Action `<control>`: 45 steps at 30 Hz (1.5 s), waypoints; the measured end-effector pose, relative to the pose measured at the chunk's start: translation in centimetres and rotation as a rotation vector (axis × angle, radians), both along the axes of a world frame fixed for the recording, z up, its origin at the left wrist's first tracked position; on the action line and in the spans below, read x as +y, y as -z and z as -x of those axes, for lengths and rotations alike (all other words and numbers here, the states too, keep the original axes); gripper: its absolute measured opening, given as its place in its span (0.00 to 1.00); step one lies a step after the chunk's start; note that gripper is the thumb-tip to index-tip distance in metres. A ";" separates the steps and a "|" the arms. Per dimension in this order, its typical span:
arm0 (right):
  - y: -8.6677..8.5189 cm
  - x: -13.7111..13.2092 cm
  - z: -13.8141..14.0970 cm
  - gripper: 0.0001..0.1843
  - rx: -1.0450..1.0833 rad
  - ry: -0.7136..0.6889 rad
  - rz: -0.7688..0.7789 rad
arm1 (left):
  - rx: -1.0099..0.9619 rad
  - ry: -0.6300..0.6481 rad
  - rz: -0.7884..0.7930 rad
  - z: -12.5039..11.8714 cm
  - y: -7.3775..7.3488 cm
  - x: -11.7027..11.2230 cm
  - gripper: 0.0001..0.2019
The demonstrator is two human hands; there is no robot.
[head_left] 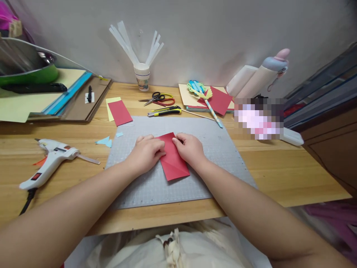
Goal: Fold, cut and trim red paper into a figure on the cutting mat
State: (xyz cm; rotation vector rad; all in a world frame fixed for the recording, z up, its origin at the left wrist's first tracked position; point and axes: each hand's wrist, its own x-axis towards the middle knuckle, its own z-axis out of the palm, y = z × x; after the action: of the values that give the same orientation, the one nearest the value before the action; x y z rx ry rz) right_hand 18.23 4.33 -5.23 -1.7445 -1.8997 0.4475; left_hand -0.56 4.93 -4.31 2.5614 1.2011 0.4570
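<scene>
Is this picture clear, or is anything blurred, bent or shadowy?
Head view: the creased red paper on the gray mat is clear enough to show its fold lines; head view: a coarse mosaic patch hides something at right; head view: the wall darkens toward the upper right corner; head view: the bottle leans outward, perhaps from wide-angle stretch.

Light wood table (284,171), grain visible. Grey cutting mat (228,178) lies on it; clock below is read from mat center, wall at 12. Corded glue gun (54,160) on its side at 9. Blue paper scraps (103,141) between 9 and 10, beside the mat. Cardboard stack (80,104) at 10. Paper cup (142,80) upright at 11. Scissors (158,98) between 11 and 12 (black and red-yellow handles overlap there). Paper stack (185,98) at 1.
</scene>
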 end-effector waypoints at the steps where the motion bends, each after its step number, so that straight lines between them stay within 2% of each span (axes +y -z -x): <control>1: 0.0 0.0 0.0 0.14 -0.001 0.002 0.001 | 0.008 0.030 -0.004 0.1 -0.1 -0.3 0.09; 7: -0.1 0.0 0.0 0.14 -0.009 0.000 0.006 | 0.053 0.166 -0.008 0.7 -0.7 -2.5 0.12; 13: -0.3 0.0 0.0 0.14 -0.006 -0.010 -0.002 | 0.083 0.231 0.006 0.8 -1.1 -3.9 0.13; 23: -0.2 0.0 0.0 0.14 0.026 -0.010 -0.002 | 0.041 0.380 0.094 0.0 -2.4 -6.0 0.10; 25: -0.2 0.1 0.0 0.14 0.053 -0.011 0.013 | 0.007 0.333 0.080 -0.1 -2.3 -5.2 0.08; 28: -0.1 0.4 -0.3 0.13 0.125 -0.013 0.049 | -0.022 0.102 -0.010 -0.3 -1.9 -3.6 0.12; 30: 0.0 0.6 -0.5 0.12 0.199 -0.015 0.072 | -0.003 0.061 -0.037 -0.4 -1.5 -3.1 0.12; 34: 0.3 0.9 -0.8 0.11 0.428 -0.013 0.104 | 0.024 0.065 -0.045 -0.8 -0.9 -4.7 0.19; 36: 0.4 0.7 -1.0 0.12 0.589 0.009 0.114 | -0.012 -0.042 -0.066 -0.9 -0.6 -5.6 0.24; 38: 0.3 0.3 -1.1 0.14 0.769 0.051 0.126 | -0.261 -0.261 0.027 -0.8 -0.5 -5.9 0.32; 40: 0.0 -0.1 -1.3 0.16 0.945 0.096 0.142 | -0.579 -0.443 0.225 -0.8 -0.7 -5.6 0.36; 42: -0.4 -0.5 -1.3 0.18 1.097 0.114 0.169 | -0.760 -0.477 0.424 -0.8 -1.1 -5.0 0.30; 45: -1.2 -1.2 -1.0 0.20 1.253 0.071 0.254 | -0.822 -0.454 0.552 -0.5 -1.8 -4.1 0.19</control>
State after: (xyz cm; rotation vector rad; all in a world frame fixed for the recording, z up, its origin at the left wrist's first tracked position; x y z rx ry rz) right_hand 19.20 3.13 -3.99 -1.1224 -0.8768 1.3828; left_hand -0.09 0.80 -2.50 1.3907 1.3034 0.9813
